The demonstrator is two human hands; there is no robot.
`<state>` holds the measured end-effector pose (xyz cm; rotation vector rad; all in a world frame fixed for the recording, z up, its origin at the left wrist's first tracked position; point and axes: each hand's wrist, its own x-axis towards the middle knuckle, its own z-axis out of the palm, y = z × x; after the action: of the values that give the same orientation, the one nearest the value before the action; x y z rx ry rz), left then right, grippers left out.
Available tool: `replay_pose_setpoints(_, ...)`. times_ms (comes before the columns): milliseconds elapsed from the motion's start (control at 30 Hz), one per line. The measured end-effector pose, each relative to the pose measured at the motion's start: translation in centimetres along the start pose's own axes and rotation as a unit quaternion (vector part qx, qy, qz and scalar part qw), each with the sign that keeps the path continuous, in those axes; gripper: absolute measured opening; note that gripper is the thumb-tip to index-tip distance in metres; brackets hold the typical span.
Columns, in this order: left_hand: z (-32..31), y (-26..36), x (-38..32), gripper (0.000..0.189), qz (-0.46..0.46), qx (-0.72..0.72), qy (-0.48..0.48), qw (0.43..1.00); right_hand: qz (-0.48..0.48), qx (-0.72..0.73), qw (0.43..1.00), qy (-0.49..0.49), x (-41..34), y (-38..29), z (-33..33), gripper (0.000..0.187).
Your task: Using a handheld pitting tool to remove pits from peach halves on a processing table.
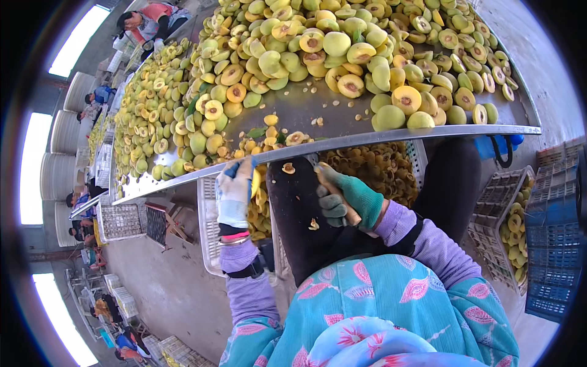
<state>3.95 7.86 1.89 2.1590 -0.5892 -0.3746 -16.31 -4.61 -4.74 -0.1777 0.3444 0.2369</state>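
Observation:
My left hand [234,192], in a white and blue glove, is at the front rim of the metal table [293,151]. A yellow fruit piece [256,182] shows against its fingers; whether it is gripped is unclear. My right hand [353,197], in a green glove, is closed around the wooden handle [337,195] of a small tool, held over my lap. The tool's working tip is hard to make out. Heaped on the table are yellow-green stone fruits [337,43], many halved with brown centres. Fruit scraps [288,168] cling to my dark trouser leg.
Below the rim, a white plastic crate [210,225] holds yellow fruit pieces, and another crate holds brownish halves [371,169]. At right stand a grey crate [490,220] of fruit and blue crates [550,266]. A person [151,25] works at the table's far left.

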Motion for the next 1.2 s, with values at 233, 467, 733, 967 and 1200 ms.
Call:
replay_pose_setpoints(233,13.1,11.2,6.8,0.043,0.354,0.258,-0.049,0.898,-0.094,-0.126,0.974,0.164,-3.2,-0.6,2.0,0.043)
replay_pose_setpoints(467,16.6,9.4,9.4,0.051,0.356,0.262,-0.175,0.88,-0.307,-0.237,0.87,0.305,-4.3,-4.3,2.1,0.043)
replay_pose_setpoints(733,11.1,6.2,1.5,0.025,0.126,-0.356,-0.241,0.894,-0.424,-0.613,0.566,0.354,-1.0,-3.7,2.8,0.03)
replay_pose_setpoints(967,11.7,5.6,-0.7,0.026,-0.021,-0.544,-0.195,0.816,-0.457,-0.558,0.61,0.328,-0.4,-1.2,3.2,0.032)
replay_pose_setpoints(1200,12.0,4.2,-1.1,0.024,0.131,-0.354,-0.09,0.922,-0.452,-0.518,0.65,0.323,1.4,0.7,2.3,0.031)
